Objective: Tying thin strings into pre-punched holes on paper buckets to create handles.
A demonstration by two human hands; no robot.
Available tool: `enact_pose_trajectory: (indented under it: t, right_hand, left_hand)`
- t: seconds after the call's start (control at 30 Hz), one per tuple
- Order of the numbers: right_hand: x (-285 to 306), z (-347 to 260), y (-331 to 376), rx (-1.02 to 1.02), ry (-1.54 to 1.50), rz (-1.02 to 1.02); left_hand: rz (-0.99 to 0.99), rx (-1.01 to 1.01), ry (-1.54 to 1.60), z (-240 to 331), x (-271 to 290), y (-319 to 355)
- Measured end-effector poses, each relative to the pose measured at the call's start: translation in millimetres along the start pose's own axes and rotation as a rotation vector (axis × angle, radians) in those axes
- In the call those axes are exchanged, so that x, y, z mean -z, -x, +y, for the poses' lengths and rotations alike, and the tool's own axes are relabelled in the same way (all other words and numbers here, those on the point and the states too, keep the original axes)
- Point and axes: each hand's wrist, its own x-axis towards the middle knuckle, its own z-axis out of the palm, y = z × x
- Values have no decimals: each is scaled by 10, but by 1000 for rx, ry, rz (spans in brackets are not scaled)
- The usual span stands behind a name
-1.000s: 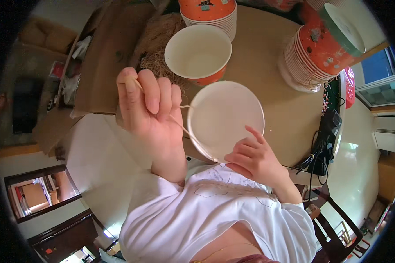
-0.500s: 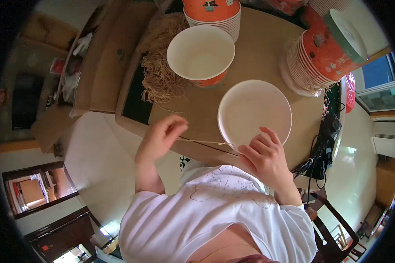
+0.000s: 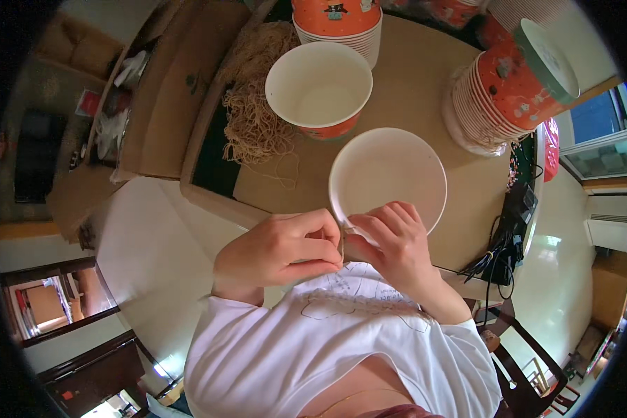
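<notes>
A white-lined paper tub (image 3: 390,171) stands at the near edge of the table, its open mouth facing up. At its near-left rim, my right hand (image 3: 400,244) is closed, thumb and forefinger pinching the rim and the string there. Close beside it, my left hand (image 3: 279,247) is closed in a pinch on a thin beige string (image 3: 342,240) that runs down from the rim. The fingertips partly hide where string and tub meet. A second paper tub (image 3: 319,87), orange outside and white inside, sits just beyond.
A tangled heap of beige string (image 3: 258,115) lies at the table's left. Stacks of orange paper tubs stand at the back (image 3: 338,31) and on the right (image 3: 501,94). Black cables (image 3: 498,254) bunch at the right edge. Cardboard (image 3: 460,184) covers the tabletop.
My left hand has moved right and down to the tub's rim, close to my right hand, and the stretched string is now short between them. The near tub has shifted slightly left.
</notes>
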Motion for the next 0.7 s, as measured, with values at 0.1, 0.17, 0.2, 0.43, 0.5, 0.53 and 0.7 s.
enact_pose_trajectory:
  t: [0.1,0.17,0.2,0.43,0.5,0.53,0.7]
  right_hand:
    - [-30,-37,-39,27,-26,-40]
    - [-53,-16,-53,36,-24,-60]
    - [-66,-6,-54,48,-22,-81]
    - [-57,19,-45,-11,-52,-73]
    - [-33,-31,-94,-5,-84,-76]
    - [-33,-55,-110,-4,-89,-77]
    - [-134,-140,-140,47,-69,-151]
  left_hand:
    - [15,15,72,9,-22,-20]
    - [63,-34,153,-58,-44,-20]
    - [61,-33,155,-88,-40,-2]
    - [317,400,403,-217,-65,285]
    - [277,424,118,-186,-86,235]
    - [225,437,-164,-182,-94,219]
    - [253,354,-417,-203,-99,361]
